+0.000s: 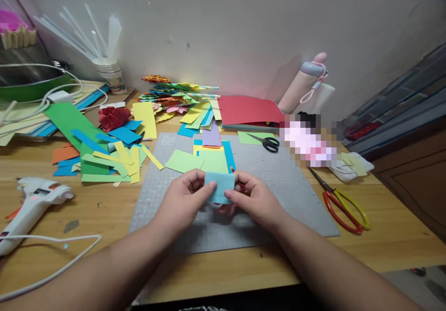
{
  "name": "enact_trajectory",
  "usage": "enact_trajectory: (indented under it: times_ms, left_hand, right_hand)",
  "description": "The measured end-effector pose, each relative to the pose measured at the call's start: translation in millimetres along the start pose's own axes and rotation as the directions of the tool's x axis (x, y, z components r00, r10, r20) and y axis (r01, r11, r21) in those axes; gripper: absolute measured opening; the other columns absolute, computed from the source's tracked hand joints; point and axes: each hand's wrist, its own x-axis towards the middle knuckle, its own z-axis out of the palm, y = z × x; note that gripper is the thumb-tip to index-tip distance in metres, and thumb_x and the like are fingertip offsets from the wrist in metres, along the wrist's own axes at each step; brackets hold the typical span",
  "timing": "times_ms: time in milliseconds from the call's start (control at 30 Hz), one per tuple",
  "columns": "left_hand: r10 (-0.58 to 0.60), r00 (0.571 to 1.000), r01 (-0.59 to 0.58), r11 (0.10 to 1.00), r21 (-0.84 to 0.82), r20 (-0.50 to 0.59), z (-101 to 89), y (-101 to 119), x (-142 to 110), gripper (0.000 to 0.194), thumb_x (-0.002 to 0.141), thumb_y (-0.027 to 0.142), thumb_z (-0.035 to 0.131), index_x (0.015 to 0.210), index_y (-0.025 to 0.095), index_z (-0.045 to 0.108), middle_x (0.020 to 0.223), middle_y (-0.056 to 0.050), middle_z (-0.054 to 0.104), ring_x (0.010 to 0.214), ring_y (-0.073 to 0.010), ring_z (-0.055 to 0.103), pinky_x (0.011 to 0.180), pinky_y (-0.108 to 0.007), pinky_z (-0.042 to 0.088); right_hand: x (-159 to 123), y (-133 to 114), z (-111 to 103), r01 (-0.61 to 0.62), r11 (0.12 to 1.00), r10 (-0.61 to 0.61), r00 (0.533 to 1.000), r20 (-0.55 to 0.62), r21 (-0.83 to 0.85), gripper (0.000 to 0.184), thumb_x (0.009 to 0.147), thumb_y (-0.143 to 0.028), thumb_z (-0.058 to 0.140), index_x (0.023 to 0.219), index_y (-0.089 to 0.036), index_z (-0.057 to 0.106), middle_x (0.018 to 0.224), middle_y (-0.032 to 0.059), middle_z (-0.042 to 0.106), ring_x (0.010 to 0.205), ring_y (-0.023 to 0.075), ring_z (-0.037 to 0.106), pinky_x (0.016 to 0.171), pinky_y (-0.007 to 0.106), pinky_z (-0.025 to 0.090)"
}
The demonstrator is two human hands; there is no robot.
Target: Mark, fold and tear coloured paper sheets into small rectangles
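Observation:
A small light blue piece of paper (220, 186) is held up between my two hands above the grey cutting mat (285, 208). My left hand (186, 195) pinches its left edge, thumb on the front. On the right edge, my right hand (256, 197) presses its thumb against the paper's lower corner. A pencil (243, 188) is also tucked in my right hand, its sharpened tip pointing up beside the paper. Just behind lie light green paper pieces (184, 161) and a blue sheet (229, 154). The fingers behind the paper are partly hidden.
Black scissors (270, 143) lie on the mat, and red-and-yellow-handled scissors (344, 208) at the right. A glue gun (38, 204) with a white cable rests at the left. Paper strips (121, 162), a red paper stack (251, 111) and a leaning bottle (299, 85) stand farther back.

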Motion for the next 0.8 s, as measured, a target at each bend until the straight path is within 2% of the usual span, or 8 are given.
enact_trajectory:
  times_ms: [100,233,300,367,500,667,800]
  left_hand:
    - [-0.012,0.999,0.011,1.0,-0.021,-0.039,0.6,1.4,0.7,0.023,0.074,0.035,0.067,0.077,0.018,0.052,0.068,0.003,0.061,0.063,-0.0114,0.057,0.062,-0.024,0.044]
    - [-0.025,0.996,0.018,0.996,0.086,0.087,2.7,0.9,0.0,0.022,0.072,0.033,0.067,0.072,0.018,0.052,0.07,0.003,0.058,0.067,-0.0117,0.054,0.064,-0.024,0.042]
    - [-0.017,0.991,0.004,0.995,0.1,0.136,3.5,1.2,-0.8,0.02,0.073,0.034,0.066,0.079,0.017,0.056,0.076,0.001,0.06,0.072,-0.0129,0.054,0.068,-0.025,0.043]
    - [-0.009,0.993,-0.003,0.994,0.108,0.115,3.3,2.4,-1.3,0.023,0.075,0.038,0.064,0.081,0.017,0.058,0.073,0.002,0.057,0.068,-0.0119,0.051,0.064,-0.024,0.041]
    - [-0.047,0.998,0.04,0.99,0.132,0.045,1.5,5.3,-1.8,0.031,0.073,0.044,0.065,0.065,0.017,0.053,0.061,0.005,0.046,0.057,-0.0087,0.04,0.053,-0.021,0.032]
    - [-0.082,0.996,0.076,0.988,0.133,0.037,0.2,5.7,-3.7,0.033,0.075,0.047,0.063,0.065,0.017,0.053,0.059,0.005,0.043,0.055,-0.0085,0.035,0.052,-0.021,0.028]
    - [-0.026,0.998,0.015,0.98,0.2,0.05,-0.7,6.0,-5.0,0.031,0.08,0.042,0.058,0.063,0.018,0.049,0.057,0.006,0.039,0.054,-0.0086,0.033,0.05,-0.021,0.026]
  right_hand:
    - [-0.6,-0.5,0.8,-0.004,1.0,0.004,1.0,-0.031,0.014,0.027,0.077,-0.043,0.067,0.083,-0.02,0.054,0.066,-0.0002,0.066,0.061,0.0148,0.067,0.054,0.025,0.052]
    - [-2.9,-4.0,-0.8,0.087,0.995,-0.095,0.983,-0.155,-0.054,0.023,0.078,-0.041,0.065,0.074,-0.021,0.054,0.058,-0.005,0.056,0.05,0.0107,0.057,0.048,0.025,0.049]
    - [-4.5,-6.0,-2.0,0.113,0.986,-0.131,0.98,-0.148,-0.124,0.02,0.077,-0.037,0.064,0.07,-0.021,0.053,0.057,-0.0056,0.052,0.048,0.0097,0.053,0.045,0.023,0.045]
    - [-5.9,-7.2,-2.8,0.122,0.975,-0.144,0.984,-0.108,-0.186,0.018,0.078,-0.033,0.063,0.069,-0.021,0.052,0.056,-0.0055,0.051,0.049,0.0094,0.05,0.043,0.022,0.04]
    - [-7.3,-7.4,-2.9,0.118,0.967,-0.138,0.988,-0.074,-0.228,0.017,0.079,-0.031,0.061,0.069,-0.021,0.053,0.056,-0.0052,0.051,0.048,0.0091,0.048,0.043,0.021,0.037]
    - [-7.8,-8.5,-3.4,0.04,0.995,-0.044,0.998,-0.048,-0.092,0.02,0.078,-0.033,0.063,0.068,-0.02,0.051,0.053,-0.0059,0.052,0.046,0.0094,0.053,0.043,0.021,0.042]
    - [-6.4,-7.5,-6.2,-0.055,0.995,0.052,0.998,0.042,0.081,0.022,0.077,-0.033,0.064,0.067,-0.02,0.049,0.05,-0.0062,0.056,0.043,0.0099,0.056,0.04,0.021,0.045]
